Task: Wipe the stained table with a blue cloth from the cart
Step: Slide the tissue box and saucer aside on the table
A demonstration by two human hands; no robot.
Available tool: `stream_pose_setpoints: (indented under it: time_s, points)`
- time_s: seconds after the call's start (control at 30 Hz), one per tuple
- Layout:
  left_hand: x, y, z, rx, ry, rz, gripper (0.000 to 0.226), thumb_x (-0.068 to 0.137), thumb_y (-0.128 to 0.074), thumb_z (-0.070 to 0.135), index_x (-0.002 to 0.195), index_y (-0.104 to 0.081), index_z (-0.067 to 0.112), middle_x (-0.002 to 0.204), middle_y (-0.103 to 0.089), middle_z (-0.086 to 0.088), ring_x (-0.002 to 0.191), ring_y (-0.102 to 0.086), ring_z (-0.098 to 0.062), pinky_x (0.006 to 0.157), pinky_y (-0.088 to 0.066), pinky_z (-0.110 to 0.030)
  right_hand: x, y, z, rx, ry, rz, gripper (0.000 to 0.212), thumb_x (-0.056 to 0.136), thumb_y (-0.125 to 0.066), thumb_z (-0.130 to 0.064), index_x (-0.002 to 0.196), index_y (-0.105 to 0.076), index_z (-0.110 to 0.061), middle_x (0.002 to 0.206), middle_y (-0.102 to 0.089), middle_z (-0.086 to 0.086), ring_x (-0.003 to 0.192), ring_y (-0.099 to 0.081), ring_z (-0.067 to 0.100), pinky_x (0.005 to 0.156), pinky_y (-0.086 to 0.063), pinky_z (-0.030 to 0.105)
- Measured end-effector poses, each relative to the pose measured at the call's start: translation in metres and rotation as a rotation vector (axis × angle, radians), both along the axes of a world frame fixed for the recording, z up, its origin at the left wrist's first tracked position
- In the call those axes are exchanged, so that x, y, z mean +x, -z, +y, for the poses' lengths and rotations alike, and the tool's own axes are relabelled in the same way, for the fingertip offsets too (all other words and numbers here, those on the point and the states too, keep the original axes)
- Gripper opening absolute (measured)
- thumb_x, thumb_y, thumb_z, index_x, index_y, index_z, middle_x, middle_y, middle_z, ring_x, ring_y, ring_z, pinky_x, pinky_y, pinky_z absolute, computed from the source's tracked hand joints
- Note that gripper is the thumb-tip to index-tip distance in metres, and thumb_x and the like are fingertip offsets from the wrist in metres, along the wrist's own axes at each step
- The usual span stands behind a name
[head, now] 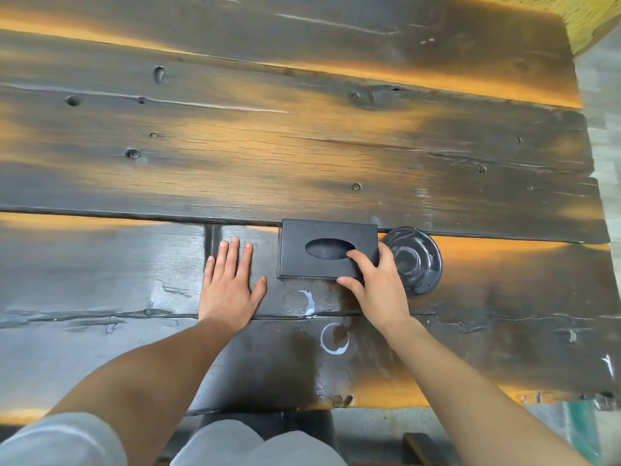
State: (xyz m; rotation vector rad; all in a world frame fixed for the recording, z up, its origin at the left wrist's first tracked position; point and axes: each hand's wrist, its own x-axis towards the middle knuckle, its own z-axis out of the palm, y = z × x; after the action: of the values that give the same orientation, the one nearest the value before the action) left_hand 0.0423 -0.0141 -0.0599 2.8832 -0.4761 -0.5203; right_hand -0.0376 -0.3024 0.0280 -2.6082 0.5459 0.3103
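Observation:
A dark, rough wooden plank table [302, 146] fills the view. Two whitish ring stains [334, 338] mark its near part, one just below the other. My left hand [230, 284] lies flat on the wood with its fingers spread, holding nothing. My right hand [376, 284] grips the near right corner of a black tissue box [327, 248], thumb on the front side and fingers on the lid. No blue cloth and no cart are in view.
A black round dish [415, 260] with whitish smears sits right beside the tissue box, touching my right hand's far side. The table's near edge [369, 403] runs just above my lap. A grey floor shows at the right.

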Motion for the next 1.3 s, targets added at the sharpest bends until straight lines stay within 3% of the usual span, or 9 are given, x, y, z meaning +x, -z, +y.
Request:
stream_pose_setpoints:
  time_s: [0.63,0.9,1.07,1.13,1.3]
  points:
    - [-0.003,0.009,0.001,0.007,-0.006,-0.053,0.078,0.102,-0.026,0.063,0.167,-0.003,0.028,0.175,-0.002,-0.002,0.161,0.010,-0.018,0.130,0.003,-0.043,0.119,0.010,-0.027,0.037,0.033,-0.079,0.048,0.092,-0.066,-0.051,0.134,-0.044,-0.042,0.157,-0.024,0.017,0.146,-0.030,0.039,0.109,-0.043,0.052]
    - [-0.002,0.009,0.001,0.007,-0.006,-0.066,0.078,0.102,-0.028,0.062,0.167,-0.004,0.027,0.175,-0.002,-0.002,0.161,0.011,-0.017,0.130,0.003,-0.043,0.133,0.019,-0.035,0.086,0.051,-0.068,0.051,0.090,-0.068,-0.050,0.134,-0.043,-0.045,0.160,-0.022,0.014,0.148,-0.026,0.037,0.115,-0.037,0.053]
    - [-0.002,0.006,0.000,0.012,-0.008,-0.063,0.078,0.101,-0.028,0.062,0.167,-0.006,0.026,0.175,-0.003,-0.003,0.160,0.015,-0.016,0.130,0.004,-0.042,0.125,0.017,-0.032,0.111,0.136,-0.059,0.070,0.088,-0.063,-0.061,0.145,-0.023,-0.058,0.166,-0.015,0.010,0.148,-0.027,0.038,0.117,-0.026,0.053]
    - [-0.001,0.004,-0.001,0.005,-0.014,-0.062,0.078,0.101,-0.028,0.062,0.167,-0.008,0.026,0.175,-0.003,-0.003,0.160,0.017,-0.015,0.130,0.005,-0.041,0.114,0.017,-0.031,0.128,0.192,-0.105,0.076,0.089,-0.060,-0.062,0.152,-0.019,-0.046,0.165,-0.018,0.009,0.150,-0.025,0.031,0.117,-0.024,0.053]
    - [-0.002,0.001,-0.002,-0.008,-0.026,-0.052,0.078,0.100,-0.030,0.061,0.167,-0.011,0.026,0.175,-0.003,-0.002,0.161,0.011,-0.016,0.130,0.003,-0.042,0.059,0.022,-0.047,0.031,0.349,-0.161,0.073,0.095,-0.058,-0.054,0.151,-0.034,-0.015,0.153,-0.038,0.009,0.143,-0.034,0.027,0.117,-0.030,0.050]
